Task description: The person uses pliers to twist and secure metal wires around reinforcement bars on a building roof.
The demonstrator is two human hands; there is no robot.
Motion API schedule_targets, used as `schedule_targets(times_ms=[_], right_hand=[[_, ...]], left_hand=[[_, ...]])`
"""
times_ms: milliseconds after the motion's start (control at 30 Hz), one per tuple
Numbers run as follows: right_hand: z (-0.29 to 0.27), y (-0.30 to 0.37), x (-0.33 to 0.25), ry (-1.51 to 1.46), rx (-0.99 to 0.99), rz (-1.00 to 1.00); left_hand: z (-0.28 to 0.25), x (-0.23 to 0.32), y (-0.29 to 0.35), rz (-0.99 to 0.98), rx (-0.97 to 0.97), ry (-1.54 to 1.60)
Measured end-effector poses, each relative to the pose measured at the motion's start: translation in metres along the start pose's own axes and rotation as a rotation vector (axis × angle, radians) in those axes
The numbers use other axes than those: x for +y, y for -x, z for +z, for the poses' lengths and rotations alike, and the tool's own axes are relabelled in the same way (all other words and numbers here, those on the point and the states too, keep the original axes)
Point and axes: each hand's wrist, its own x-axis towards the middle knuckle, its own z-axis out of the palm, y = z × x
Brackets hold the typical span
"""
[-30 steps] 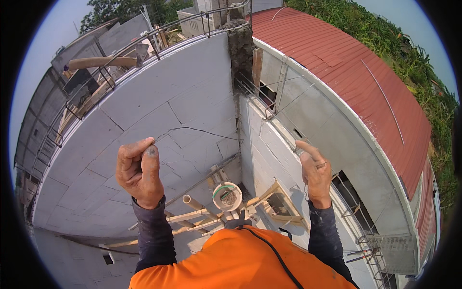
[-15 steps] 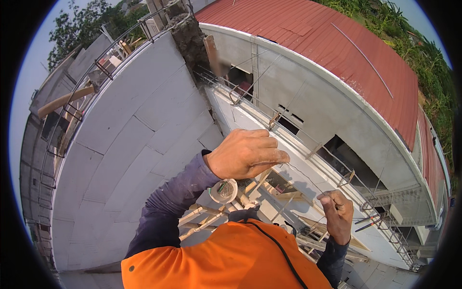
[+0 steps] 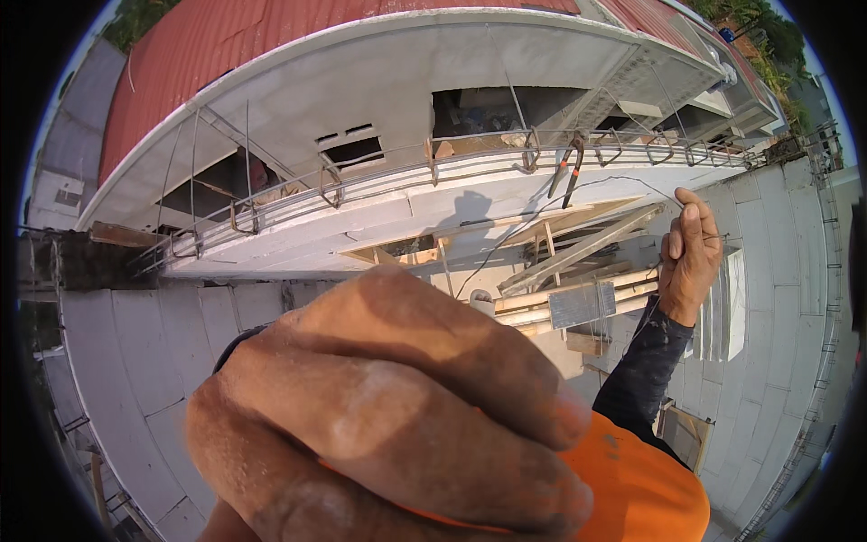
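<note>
My left hand (image 3: 388, 406) looms large in front of me, its fingers curled closed and its fingertips toward the right. A thin dark wire (image 3: 542, 214) runs in a loose bend from behind this hand up to my right hand (image 3: 695, 257). The left hand's hold on the wire is hidden by its own knuckles. Out to the right, my right hand is raised with thumb and forefinger pinching the wire's far part. Between the hands, beyond the wire, pincers (image 3: 567, 174) with red and black handles hang on the long steel rebar cage (image 3: 388, 163).
The rebar cage with bent stirrups runs along the top of a pale block wall (image 3: 298, 237). Below are bamboo poles (image 3: 533, 316) and timber (image 3: 578, 253). Block walls (image 3: 768, 262) stand on both sides. A building with a red metal roof (image 3: 271, 32) rises opposite.
My view has swung to the right. My left hand has come up close to the camera, and my right hand has moved farther from it. More wire now shows between them.
</note>
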Motion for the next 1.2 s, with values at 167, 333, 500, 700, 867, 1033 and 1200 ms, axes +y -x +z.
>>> schedule_targets(times_ms=[167,333,500,700,867,1033,1200], right_hand=[[-0.021,0.007,0.014,0.407,-0.278,0.105],[-0.014,0.004,0.034,0.252,-0.567,0.258],[-0.038,-0.026,0.049,0.180,-0.533,0.225],[-0.054,-0.043,0.065,-0.041,-0.422,0.145],[-0.054,-0.040,0.062,0.162,-0.635,0.166],[-0.035,-0.022,0.063,0.280,-0.987,0.446],[-0.079,-0.002,0.120,0.396,-0.972,0.732]], left_hand=[[0.042,-0.026,-0.014,-0.058,-0.048,0.095],[0.063,-0.033,-0.016,-0.118,0.000,-0.005],[0.082,-0.057,-0.019,-0.230,0.042,-0.254],[0.101,-0.102,0.067,-0.936,0.067,-0.248],[0.056,-0.062,0.124,-1.198,0.630,0.242],[-0.034,-0.031,0.134,-1.248,0.486,-0.449],[-0.045,-0.100,0.176,-1.096,0.212,-0.734]])
